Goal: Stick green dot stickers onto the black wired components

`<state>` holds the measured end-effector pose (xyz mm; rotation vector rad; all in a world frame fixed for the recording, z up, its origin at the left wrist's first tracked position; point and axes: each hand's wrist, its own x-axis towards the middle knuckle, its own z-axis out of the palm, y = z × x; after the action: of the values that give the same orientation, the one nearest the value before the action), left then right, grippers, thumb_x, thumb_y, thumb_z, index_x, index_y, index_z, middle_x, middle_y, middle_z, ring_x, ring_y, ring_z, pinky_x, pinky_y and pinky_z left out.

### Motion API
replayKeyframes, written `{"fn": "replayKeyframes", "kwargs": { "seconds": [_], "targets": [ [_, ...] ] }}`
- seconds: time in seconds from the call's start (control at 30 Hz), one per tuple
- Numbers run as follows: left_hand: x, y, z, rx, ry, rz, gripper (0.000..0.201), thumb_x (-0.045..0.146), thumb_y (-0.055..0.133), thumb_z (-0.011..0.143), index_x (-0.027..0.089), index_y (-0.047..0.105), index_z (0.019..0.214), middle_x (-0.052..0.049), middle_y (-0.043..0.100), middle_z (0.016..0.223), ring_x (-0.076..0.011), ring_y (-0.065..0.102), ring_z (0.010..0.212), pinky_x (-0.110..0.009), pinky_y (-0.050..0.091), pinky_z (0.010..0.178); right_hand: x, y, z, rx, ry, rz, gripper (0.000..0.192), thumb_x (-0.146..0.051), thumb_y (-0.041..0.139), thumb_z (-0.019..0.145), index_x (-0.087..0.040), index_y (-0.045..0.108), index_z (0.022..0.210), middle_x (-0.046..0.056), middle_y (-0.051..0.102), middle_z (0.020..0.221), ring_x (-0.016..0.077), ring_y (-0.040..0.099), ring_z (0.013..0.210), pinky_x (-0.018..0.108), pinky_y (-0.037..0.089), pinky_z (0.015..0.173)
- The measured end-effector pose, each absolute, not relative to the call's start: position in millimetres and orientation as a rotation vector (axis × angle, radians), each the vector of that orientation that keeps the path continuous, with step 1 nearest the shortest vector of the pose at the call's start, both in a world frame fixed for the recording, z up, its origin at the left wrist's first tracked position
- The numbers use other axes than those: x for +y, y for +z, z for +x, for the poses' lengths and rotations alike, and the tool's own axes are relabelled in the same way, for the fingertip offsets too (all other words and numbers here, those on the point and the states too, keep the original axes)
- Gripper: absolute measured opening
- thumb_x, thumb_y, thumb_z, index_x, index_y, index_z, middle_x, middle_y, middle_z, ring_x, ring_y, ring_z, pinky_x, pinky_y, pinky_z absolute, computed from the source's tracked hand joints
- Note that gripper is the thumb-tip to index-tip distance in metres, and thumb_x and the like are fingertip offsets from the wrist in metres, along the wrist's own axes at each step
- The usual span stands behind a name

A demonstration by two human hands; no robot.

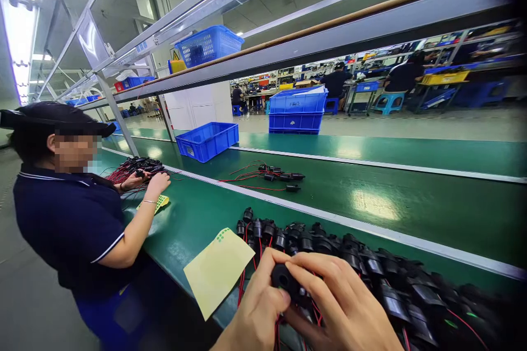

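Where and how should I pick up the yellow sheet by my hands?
I'd probably pinch the yellow sheet by its bare near corner, from the near edge of the bench. It lies flat, that corner reaches the edge, and green dots sit at the far end.

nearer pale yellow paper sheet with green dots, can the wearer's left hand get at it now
Probably yes: the left hand is close to the pale yellow sheet and only thin red wires seem to lie between, though it is holding a black cylindrical part.
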<state>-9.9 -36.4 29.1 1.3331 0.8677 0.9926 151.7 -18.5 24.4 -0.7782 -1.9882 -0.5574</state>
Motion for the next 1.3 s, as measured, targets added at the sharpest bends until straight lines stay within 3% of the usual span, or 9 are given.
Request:
{"fn": "replayKeyframes", "kwargs": {
  "seconds": [0.17,0.33,0.53,0.97,1.17,1.3],
  "targets": [
    [-36.5,25.3,-5.0,0.813,1.044,1.3,0.038,0.035,0.044,0.082,0.017,0.049,0.114,-0.006,0.049,0.102,-0.0238,0.048,0.101,-0.04,0.037,0.096,-18.1,19.3,152.3,-2.047,-0.557,-0.769,0.017,-0.016,0.057,0.094,-0.009,0.062,0.109,0.012,0.068,0.101,0.0227,0.062,0.098,0.034,0.057,0.081],
    [-37.0,32.5,-7.2,0.813,1.048,1.414,0.039,0.034,0.043,0.09,0.016,0.051,0.123,-0.01,0.054,0.117,-0.0267,0.048,0.114,-0.042,0.035,0.104,-14.9,31.5,152.2,-1.977,-0.416,-0.759,0.016,-0.014,0.051,0.093,-0.013,0.062,0.104,0.009,0.066,0.098,0.0163,0.062,0.091,0.027,0.056,0.076],
    [-32.9,33.8,-12.0,0.719,1.025,1.389,0.046,0.045,0.043,0.091,0.013,0.053,0.122,-0.01,0.055,0.113,-0.0255,0.049,0.107,-0.041,0.037,0.097,-15.8,38.9,158.1,-1.999,-0.191,-0.764,0.02,-0.018,0.056,0.093,-0.017,0.061,0.111,0.007,0.064,0.1,0.0121,0.063,0.094,0.019,0.056,0.078],
    [-34.0,33.6,-11.0,0.813,0.987,1.363,0.043,0.04,0.045,0.084,0.015,0.052,0.117,-0.008,0.053,0.107,-0.0249,0.049,0.104,-0.04,0.035,0.094,-15.7,27.6,159.7,-2.094,-0.393,-0.78,0.025,-0.013,0.057,0.087,-0.016,0.059,0.113,0.009,0.068,0.102,0.0183,0.065,0.094,0.029,0.059,0.078],
    [-33.2,18.5,-15.4,0.789,1.027,1.381,0.036,0.033,0.044,0.085,0.016,0.053,0.115,-0.013,0.053,0.129,-0.0284,0.049,0.12,-0.04,0.038,0.102,-16.3,35.6,153.4,-2.022,-0.493,-0.729,0.018,-0.012,0.048,0.093,-0.016,0.062,0.103,0.007,0.071,0.093,0.0169,0.067,0.086,0.028,0.059,0.073],
    [-32.3,2.9,-14.6,0.766,1.105,1.331,0.044,0.039,0.049,0.088,0.016,0.05,0.125,-0.015,0.052,0.135,-0.0318,0.043,0.13,-0.042,0.038,0.108,-15.1,36.0,149.6,-2.016,-0.456,-0.716,0.018,-0.012,0.049,0.092,-0.016,0.062,0.103,0.007,0.072,0.093,0.0166,0.068,0.086,0.027,0.06,0.073]
  ]
}}
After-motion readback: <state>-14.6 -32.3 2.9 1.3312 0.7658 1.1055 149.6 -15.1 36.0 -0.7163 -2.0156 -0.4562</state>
